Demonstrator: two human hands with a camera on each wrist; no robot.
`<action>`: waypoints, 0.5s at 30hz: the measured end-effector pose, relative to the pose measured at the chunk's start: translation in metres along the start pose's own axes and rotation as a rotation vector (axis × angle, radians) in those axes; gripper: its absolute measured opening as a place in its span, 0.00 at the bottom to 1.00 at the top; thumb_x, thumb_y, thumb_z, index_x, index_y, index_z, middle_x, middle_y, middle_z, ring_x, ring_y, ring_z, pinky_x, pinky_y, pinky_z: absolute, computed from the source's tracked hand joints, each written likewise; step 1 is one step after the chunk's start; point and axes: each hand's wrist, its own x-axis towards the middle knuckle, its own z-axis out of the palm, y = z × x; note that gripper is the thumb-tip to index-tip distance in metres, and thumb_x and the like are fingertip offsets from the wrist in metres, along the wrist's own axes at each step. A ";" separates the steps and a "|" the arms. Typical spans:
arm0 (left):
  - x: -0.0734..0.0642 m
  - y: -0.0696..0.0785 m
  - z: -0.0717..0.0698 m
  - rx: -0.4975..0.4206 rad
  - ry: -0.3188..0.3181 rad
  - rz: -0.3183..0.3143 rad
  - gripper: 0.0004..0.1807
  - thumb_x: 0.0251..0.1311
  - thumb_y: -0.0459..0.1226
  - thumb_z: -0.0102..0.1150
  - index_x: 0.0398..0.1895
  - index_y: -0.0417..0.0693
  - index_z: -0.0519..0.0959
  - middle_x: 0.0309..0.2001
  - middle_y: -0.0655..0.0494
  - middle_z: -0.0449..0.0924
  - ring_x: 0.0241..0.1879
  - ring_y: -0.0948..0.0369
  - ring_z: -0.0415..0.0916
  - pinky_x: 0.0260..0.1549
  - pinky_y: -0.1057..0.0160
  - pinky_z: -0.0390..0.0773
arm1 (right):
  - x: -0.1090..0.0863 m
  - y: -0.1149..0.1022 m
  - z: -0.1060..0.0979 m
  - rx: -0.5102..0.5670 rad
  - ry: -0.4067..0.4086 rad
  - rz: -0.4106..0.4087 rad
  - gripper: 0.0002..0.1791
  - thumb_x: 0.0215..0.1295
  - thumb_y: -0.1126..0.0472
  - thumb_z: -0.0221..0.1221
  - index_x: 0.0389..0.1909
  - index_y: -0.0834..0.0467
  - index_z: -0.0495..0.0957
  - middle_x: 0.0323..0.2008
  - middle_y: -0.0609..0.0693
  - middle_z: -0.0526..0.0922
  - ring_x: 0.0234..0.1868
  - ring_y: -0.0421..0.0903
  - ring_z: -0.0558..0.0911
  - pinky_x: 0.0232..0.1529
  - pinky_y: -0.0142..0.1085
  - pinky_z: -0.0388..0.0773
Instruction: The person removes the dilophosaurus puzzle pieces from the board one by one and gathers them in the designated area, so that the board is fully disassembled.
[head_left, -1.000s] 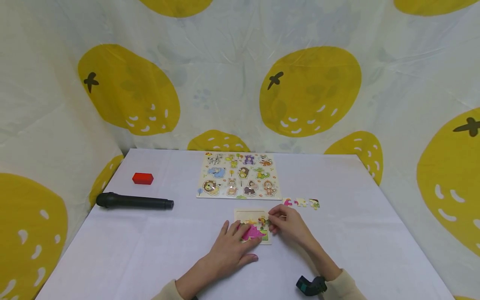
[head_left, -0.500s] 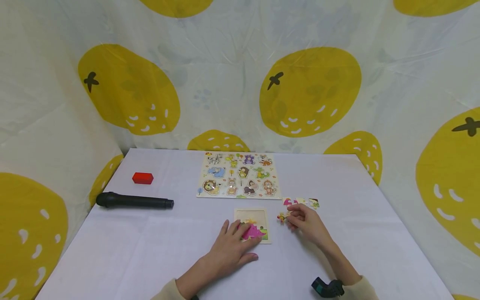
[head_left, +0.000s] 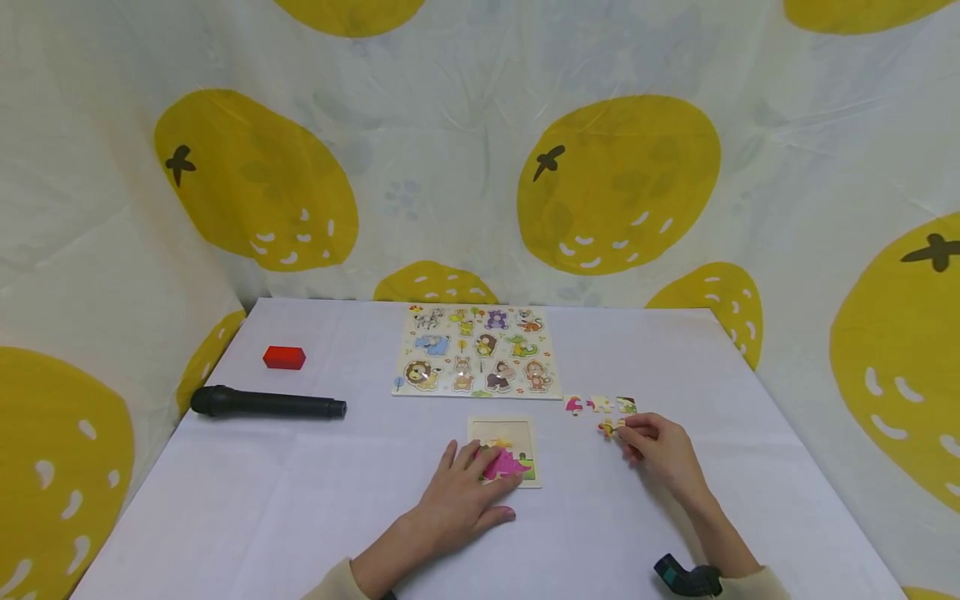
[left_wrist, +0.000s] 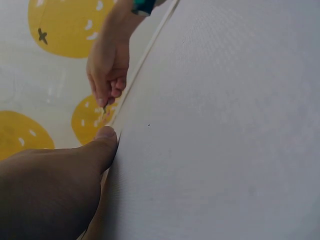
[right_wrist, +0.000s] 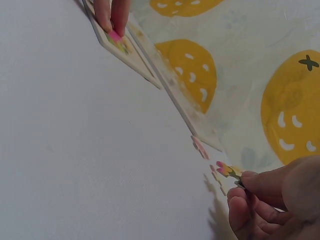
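Observation:
My left hand (head_left: 467, 496) lies with spread fingers on a small wooden puzzle tray (head_left: 482, 427), its fingertips over the pink pieces (head_left: 506, 464) set in the lower part. The tray's upper part shows bare wood. Off to the right, my right hand (head_left: 663, 454) pinches a puzzle piece (head_left: 608, 428) between thumb and index finger. In the right wrist view the held puzzle piece (right_wrist: 227, 170) shows pink, yellow and green and is held above the table. Just beyond it lie several loose puzzle pieces (head_left: 600, 404) in a row.
A larger animal puzzle board (head_left: 480, 350) lies behind the tray. On the left are a black microphone (head_left: 270, 404) and a red block (head_left: 284, 358). A patterned curtain (head_left: 450, 150) hangs behind the white table (head_left: 337, 492).
My right hand has carried the puzzle piece away from the tray's right edge, rightward to beside the loose pieces. The left hand has stayed on the tray.

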 end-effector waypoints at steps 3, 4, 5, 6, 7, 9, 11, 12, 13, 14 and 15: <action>0.000 0.000 0.000 0.001 0.000 -0.002 0.28 0.69 0.66 0.40 0.71 0.79 0.67 0.75 0.53 0.61 0.73 0.43 0.60 0.69 0.32 0.59 | 0.000 0.005 -0.006 -0.023 0.013 0.022 0.20 0.69 0.58 0.62 0.54 0.68 0.77 0.32 0.54 0.86 0.25 0.42 0.82 0.26 0.31 0.81; 0.000 0.000 0.000 0.001 0.000 -0.003 0.28 0.69 0.66 0.41 0.71 0.79 0.67 0.75 0.53 0.61 0.73 0.43 0.60 0.69 0.32 0.59 | 0.001 0.006 -0.008 -0.032 0.018 0.029 0.20 0.69 0.57 0.62 0.54 0.68 0.77 0.31 0.54 0.85 0.25 0.42 0.82 0.26 0.31 0.81; 0.000 0.000 0.000 0.001 0.002 -0.003 0.28 0.69 0.66 0.41 0.71 0.79 0.67 0.75 0.53 0.61 0.73 0.43 0.60 0.69 0.32 0.59 | 0.001 0.008 -0.009 -0.042 0.022 0.036 0.21 0.70 0.57 0.62 0.55 0.68 0.77 0.30 0.53 0.85 0.24 0.41 0.81 0.25 0.31 0.80; 0.000 0.000 -0.001 0.001 0.004 -0.003 0.28 0.69 0.66 0.41 0.71 0.79 0.67 0.75 0.53 0.61 0.73 0.43 0.60 0.69 0.32 0.59 | 0.002 0.009 -0.010 -0.050 0.027 0.043 0.21 0.70 0.56 0.61 0.55 0.67 0.77 0.29 0.52 0.84 0.24 0.41 0.81 0.25 0.31 0.80; 0.000 0.000 0.000 0.002 0.006 -0.003 0.28 0.69 0.66 0.41 0.71 0.79 0.68 0.75 0.53 0.61 0.73 0.43 0.60 0.69 0.32 0.59 | 0.002 0.011 -0.011 -0.057 0.031 0.051 0.21 0.70 0.55 0.61 0.55 0.67 0.77 0.28 0.51 0.83 0.23 0.41 0.80 0.24 0.31 0.79; -0.001 0.000 0.000 0.003 0.009 -0.002 0.28 0.69 0.66 0.41 0.71 0.79 0.68 0.75 0.53 0.61 0.72 0.43 0.60 0.69 0.32 0.59 | 0.003 0.014 -0.012 -0.067 0.038 0.067 0.22 0.71 0.54 0.60 0.55 0.67 0.77 0.26 0.50 0.82 0.22 0.41 0.79 0.22 0.31 0.78; -0.001 0.000 0.000 0.002 0.012 -0.002 0.28 0.69 0.65 0.41 0.70 0.78 0.68 0.75 0.53 0.61 0.72 0.43 0.60 0.69 0.32 0.59 | 0.004 0.016 -0.013 -0.082 0.046 0.077 0.22 0.71 0.53 0.60 0.56 0.67 0.77 0.24 0.49 0.81 0.21 0.41 0.78 0.21 0.31 0.77; -0.001 0.000 0.000 0.002 0.015 -0.002 0.28 0.69 0.65 0.42 0.70 0.78 0.68 0.75 0.53 0.62 0.72 0.43 0.61 0.69 0.32 0.60 | 0.005 0.018 -0.013 -0.090 0.052 0.081 0.22 0.72 0.53 0.59 0.56 0.67 0.77 0.23 0.48 0.80 0.20 0.41 0.77 0.20 0.31 0.77; -0.001 0.001 -0.001 0.002 0.016 -0.001 0.28 0.69 0.65 0.42 0.70 0.78 0.68 0.75 0.53 0.62 0.72 0.43 0.61 0.69 0.32 0.60 | 0.005 0.019 -0.013 -0.098 0.058 0.084 0.22 0.72 0.53 0.59 0.56 0.66 0.77 0.23 0.48 0.79 0.20 0.41 0.77 0.20 0.31 0.76; -0.001 0.001 -0.001 0.001 0.017 -0.001 0.28 0.69 0.65 0.42 0.70 0.78 0.68 0.75 0.53 0.62 0.72 0.43 0.61 0.69 0.32 0.60 | 0.006 0.020 -0.013 -0.107 0.065 0.085 0.22 0.72 0.53 0.59 0.56 0.66 0.77 0.22 0.47 0.79 0.20 0.41 0.77 0.20 0.31 0.76; -0.001 0.001 -0.001 0.002 0.018 -0.001 0.28 0.69 0.65 0.42 0.70 0.78 0.69 0.75 0.53 0.62 0.72 0.43 0.61 0.69 0.32 0.60 | 0.006 0.020 -0.013 -0.114 0.072 0.083 0.22 0.72 0.53 0.59 0.56 0.66 0.77 0.22 0.48 0.79 0.19 0.41 0.77 0.20 0.31 0.76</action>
